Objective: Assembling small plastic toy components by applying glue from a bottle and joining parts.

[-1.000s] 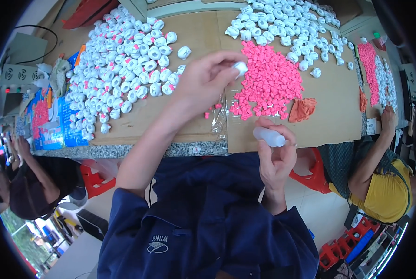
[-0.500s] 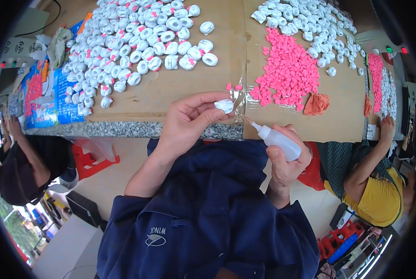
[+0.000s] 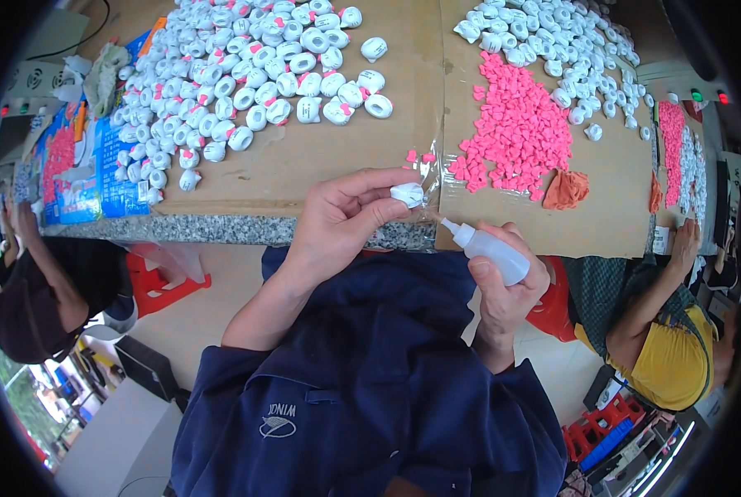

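Between the thumb and fingers of my left hand (image 3: 341, 217) is a small white cat-head piece (image 3: 407, 195), held above the table's front edge. My right hand (image 3: 515, 290) is wrapped round a translucent squeeze bottle (image 3: 496, 255) with a white nozzle. The bottle leans up and left, and its thin tip comes close to the white piece; whether they touch I cannot tell. Two pink bow-shaped bits (image 3: 420, 156) lie on the cardboard just beyond my left fingers. A pile of pink bows (image 3: 515, 124) spreads beyond my right hand.
White pieces, many with pink bows, cover the cardboard (image 3: 296, 157) at the far left; more white pieces (image 3: 586, 50) lie at the far right. A crumpled orange cloth (image 3: 565, 190) rests by the pink pile. Other people work at both sides, near red stools (image 3: 159, 286).
My left hand has shifted slightly right with the white piece, which is turned a little. The bottle in my right hand has moved slightly left, its tip still near the piece.
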Motion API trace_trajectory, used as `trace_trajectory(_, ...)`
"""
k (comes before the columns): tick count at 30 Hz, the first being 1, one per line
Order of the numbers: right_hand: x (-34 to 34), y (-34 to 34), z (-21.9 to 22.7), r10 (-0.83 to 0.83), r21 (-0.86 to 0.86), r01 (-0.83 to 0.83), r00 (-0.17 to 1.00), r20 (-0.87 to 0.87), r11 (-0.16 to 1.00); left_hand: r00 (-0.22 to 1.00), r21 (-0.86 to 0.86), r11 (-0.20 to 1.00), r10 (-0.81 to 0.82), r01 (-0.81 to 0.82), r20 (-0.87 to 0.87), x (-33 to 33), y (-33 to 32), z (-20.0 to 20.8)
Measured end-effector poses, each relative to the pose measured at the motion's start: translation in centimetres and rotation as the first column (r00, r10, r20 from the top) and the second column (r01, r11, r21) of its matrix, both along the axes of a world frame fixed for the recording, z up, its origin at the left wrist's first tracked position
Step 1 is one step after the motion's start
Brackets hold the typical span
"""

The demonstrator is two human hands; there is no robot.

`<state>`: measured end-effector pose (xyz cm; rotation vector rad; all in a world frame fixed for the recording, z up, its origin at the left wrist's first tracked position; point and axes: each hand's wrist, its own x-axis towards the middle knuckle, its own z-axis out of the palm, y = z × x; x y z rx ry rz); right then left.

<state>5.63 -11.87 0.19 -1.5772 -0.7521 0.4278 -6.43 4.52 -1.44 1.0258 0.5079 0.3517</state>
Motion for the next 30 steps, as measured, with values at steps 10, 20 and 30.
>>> trace_trajectory(10, -0.31, 0.04, -0.22, -0.02, -0.001, 0.02, 0.999, -0.031, 1.0, 1.0, -0.012, 1.0, 0.003, -0.003, 0.008, 0.03, 0.0, 0.18)
trace_trajectory(20, -0.34, -0.06, -0.17, -0.024, -0.013, 0.024, 0.999, -0.03, 1.0, 1.0, -0.013, 1.0, 0.004, -0.004, 0.013, -0.1, -0.03, 0.12)
trace_trajectory(30, -0.08, -0.01, -0.4, -0.016, 0.041, 0.016, 1.0, -0.001, 0.999, 1.0, -0.017, 1.0, -0.004, 0.004, -0.009, -0.19, -0.06, 0.27)
